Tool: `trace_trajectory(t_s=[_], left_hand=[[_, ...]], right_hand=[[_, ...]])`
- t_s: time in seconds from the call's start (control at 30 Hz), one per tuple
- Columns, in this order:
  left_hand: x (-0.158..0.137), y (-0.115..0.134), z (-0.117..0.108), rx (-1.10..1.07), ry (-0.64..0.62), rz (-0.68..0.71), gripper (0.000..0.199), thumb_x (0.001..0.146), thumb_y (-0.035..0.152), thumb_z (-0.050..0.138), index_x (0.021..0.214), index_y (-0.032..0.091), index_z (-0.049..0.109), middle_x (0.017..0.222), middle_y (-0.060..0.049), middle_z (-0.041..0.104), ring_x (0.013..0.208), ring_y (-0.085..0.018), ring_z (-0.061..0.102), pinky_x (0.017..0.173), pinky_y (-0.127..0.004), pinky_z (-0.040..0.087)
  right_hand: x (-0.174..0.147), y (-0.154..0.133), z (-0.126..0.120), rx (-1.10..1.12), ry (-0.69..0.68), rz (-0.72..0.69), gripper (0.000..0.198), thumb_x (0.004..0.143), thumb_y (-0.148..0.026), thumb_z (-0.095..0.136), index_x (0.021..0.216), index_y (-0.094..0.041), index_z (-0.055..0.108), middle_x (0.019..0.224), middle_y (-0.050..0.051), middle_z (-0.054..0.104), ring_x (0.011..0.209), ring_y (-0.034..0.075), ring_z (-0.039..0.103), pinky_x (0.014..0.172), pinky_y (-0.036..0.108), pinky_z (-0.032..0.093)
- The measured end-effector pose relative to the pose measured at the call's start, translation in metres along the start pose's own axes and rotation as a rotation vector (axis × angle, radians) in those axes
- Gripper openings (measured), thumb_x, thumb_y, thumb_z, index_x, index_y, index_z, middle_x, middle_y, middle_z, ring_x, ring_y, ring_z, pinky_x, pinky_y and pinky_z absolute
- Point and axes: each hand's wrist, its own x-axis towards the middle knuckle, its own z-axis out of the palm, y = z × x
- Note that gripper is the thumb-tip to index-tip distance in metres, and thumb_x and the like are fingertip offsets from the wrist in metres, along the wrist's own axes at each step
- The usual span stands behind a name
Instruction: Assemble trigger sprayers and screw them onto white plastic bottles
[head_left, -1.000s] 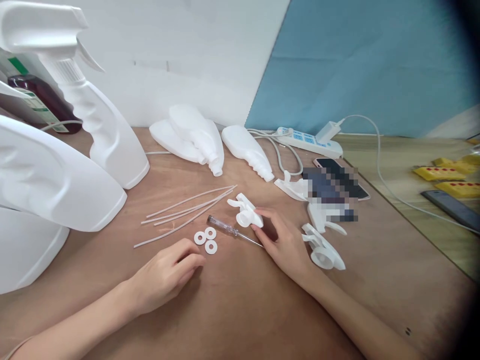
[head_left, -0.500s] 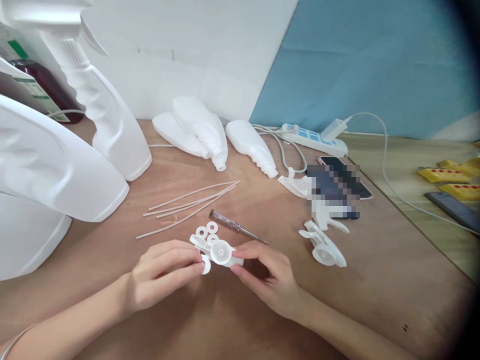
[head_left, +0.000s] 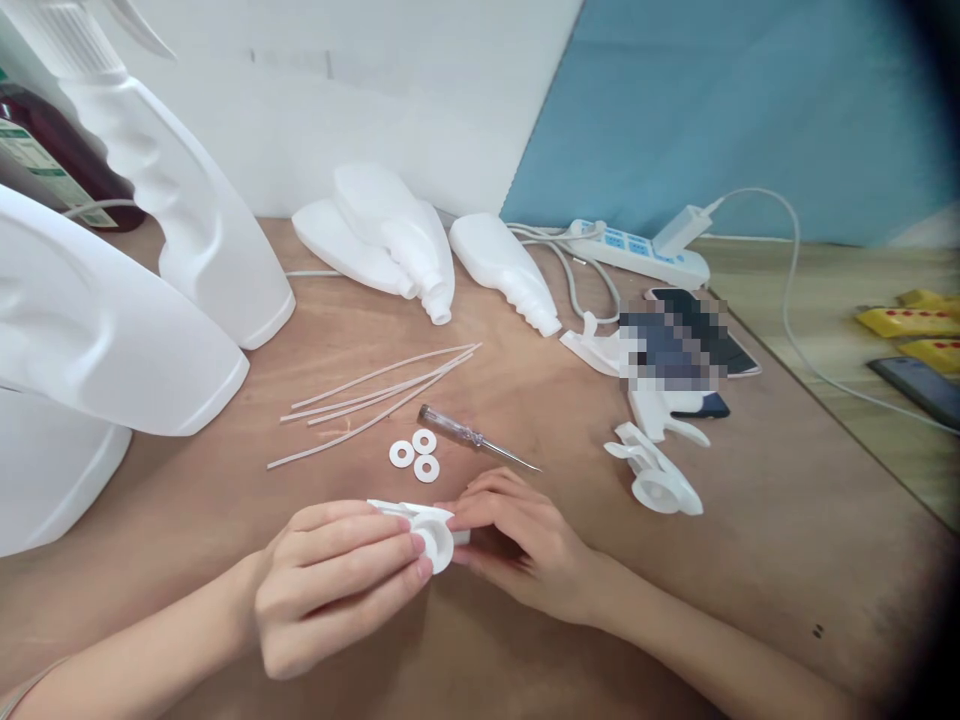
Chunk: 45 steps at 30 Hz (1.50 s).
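Observation:
Between my hands is a white trigger spray head (head_left: pixel 445 538), its round cap opening facing me. My right hand (head_left: pixel 529 540) is closed on its right end, thumb below and fingers above. My left hand (head_left: pixel 337 580) pinches a white washer (head_left: pixel 430 546) at the mouth of that cap; fingertips hide part of it, so how deep it sits I cannot tell. Just beyond the hands lie three loose white washers (head_left: pixel 426 467). A clear-handled screwdriver (head_left: pixel 469 435) rests behind them, tip toward the right.
Thin white tubes (head_left: pixel 367 400) lie mid-table. White bottles (head_left: pixel 397 240) lie on their sides at the back, and large spray bottles (head_left: pixel 217 230) stand at left. More spray heads (head_left: pixel 660 480), phones (head_left: pixel 742 355) and a power strip (head_left: pixel 645 255) occupy the right.
My left hand has brought the washer from beside the spray head to its cap opening. The spray head has tilted toward me and come slightly nearer. The view has shifted a little.

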Motion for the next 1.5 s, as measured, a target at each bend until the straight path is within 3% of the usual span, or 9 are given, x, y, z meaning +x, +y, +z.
trace_trajectory(t_s=[0.23,0.5,0.97,1.27,1.5], left_hand=[[0.009,-0.024,0.006,0.126,0.035,0.296,0.021,0.079,0.008,0.054,0.097,0.013,0.064,0.093,-0.004,0.068,0.089,-0.017,0.059,0.075,-0.029,0.047],[0.013,-0.024,0.008,0.137,0.032,0.305,0.019,0.081,0.008,0.051,0.091,0.014,0.066,0.091,-0.004,0.068,0.086,-0.015,0.059,0.072,-0.028,0.045],[0.018,-0.022,0.009,0.230,0.001,0.380,0.017,0.073,0.009,0.062,0.085,0.019,0.066,0.087,0.000,0.068,0.082,-0.014,0.061,0.073,-0.029,0.045],[0.014,-0.012,0.010,0.244,-0.094,0.294,0.022,0.084,0.009,0.042,0.090,0.012,0.063,0.093,-0.007,0.066,0.080,-0.021,0.057,0.066,-0.036,0.042],[0.018,-0.006,0.010,0.243,-0.090,0.289,0.020,0.082,0.008,0.043,0.084,0.011,0.062,0.083,-0.008,0.065,0.069,-0.018,0.054,0.060,-0.033,0.039]], right_hand=[[0.000,0.004,0.000,-0.030,0.022,-0.003,0.018,0.079,-0.020,0.060,0.097,-0.018,0.055,0.082,0.003,0.066,0.073,0.014,0.058,0.069,0.029,0.046],[-0.002,0.003,0.000,-0.049,0.008,-0.019,0.019,0.080,-0.018,0.059,0.098,-0.017,0.055,0.082,0.003,0.066,0.073,0.014,0.057,0.069,0.029,0.046],[-0.002,0.004,0.001,-0.067,0.009,-0.069,0.020,0.081,-0.015,0.057,0.100,-0.017,0.052,0.086,0.003,0.066,0.074,0.013,0.057,0.070,0.029,0.046],[-0.004,0.005,0.002,-0.093,0.001,-0.054,0.017,0.082,-0.017,0.054,0.099,-0.017,0.053,0.083,0.003,0.065,0.074,0.014,0.058,0.069,0.029,0.045],[-0.004,0.004,0.002,-0.120,0.011,-0.079,0.017,0.083,-0.017,0.053,0.100,-0.017,0.051,0.084,0.003,0.065,0.075,0.013,0.057,0.069,0.028,0.045]])
